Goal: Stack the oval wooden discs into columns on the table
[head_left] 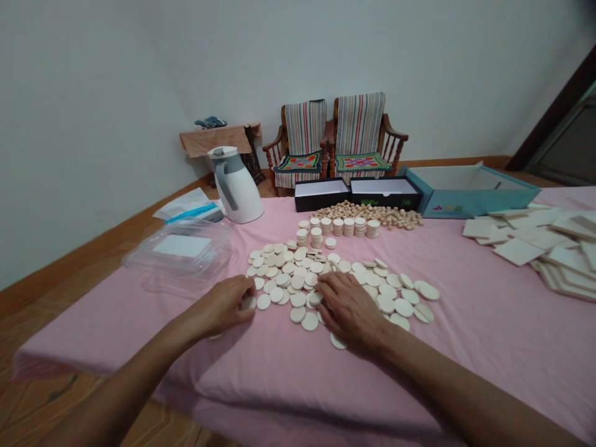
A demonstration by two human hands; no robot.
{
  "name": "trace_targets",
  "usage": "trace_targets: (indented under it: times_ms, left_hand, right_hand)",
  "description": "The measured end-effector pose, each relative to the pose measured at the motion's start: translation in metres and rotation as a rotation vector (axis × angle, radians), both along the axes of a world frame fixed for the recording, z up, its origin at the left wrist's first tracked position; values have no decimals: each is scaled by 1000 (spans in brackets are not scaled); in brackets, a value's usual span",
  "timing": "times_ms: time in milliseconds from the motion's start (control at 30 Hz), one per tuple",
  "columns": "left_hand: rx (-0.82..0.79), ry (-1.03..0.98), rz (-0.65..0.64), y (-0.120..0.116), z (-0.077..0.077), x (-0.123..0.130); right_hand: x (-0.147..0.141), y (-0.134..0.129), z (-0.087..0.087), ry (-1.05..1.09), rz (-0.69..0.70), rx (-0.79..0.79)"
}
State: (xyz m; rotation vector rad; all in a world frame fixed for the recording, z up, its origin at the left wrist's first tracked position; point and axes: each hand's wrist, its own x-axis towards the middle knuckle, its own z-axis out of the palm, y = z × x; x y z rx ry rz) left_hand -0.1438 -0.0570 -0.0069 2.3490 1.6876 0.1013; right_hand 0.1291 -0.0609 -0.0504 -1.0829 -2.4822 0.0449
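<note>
Left hand, half curled, and right hand, loosely spread, touch discs near the tabletop's front edge; grip unclear.

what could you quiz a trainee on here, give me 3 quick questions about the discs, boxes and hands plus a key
1. True or false: seen from the person, the stacked discs stand beyond the loose discs.
2. Which is directly left of the blue box?
a) a patterned chair
b) a black box
c) the clear plastic container
3. Short answer: which of the person's hands is nearer the white jug?

Key: 1 true; 2 b; 3 the left hand.
</note>
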Motion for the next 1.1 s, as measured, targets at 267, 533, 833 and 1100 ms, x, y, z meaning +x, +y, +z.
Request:
trace_targets:
  times_ms: [267, 533, 833, 1100]
  left_hand:
    - [65, -126, -6, 4, -3, 16]
    - [127, -33, 62, 0, -26, 38]
    - [206, -147, -17, 5, -27, 48]
    - [292, -220, -38, 7, -27, 51]
  right_hand:
    - [0, -1, 0, -7, -4, -3]
    - [0, -1, 2, -1, -5, -3]
    - [1, -2, 2, 22, 4, 4]
    - [0, -1, 1, 25, -2, -7]
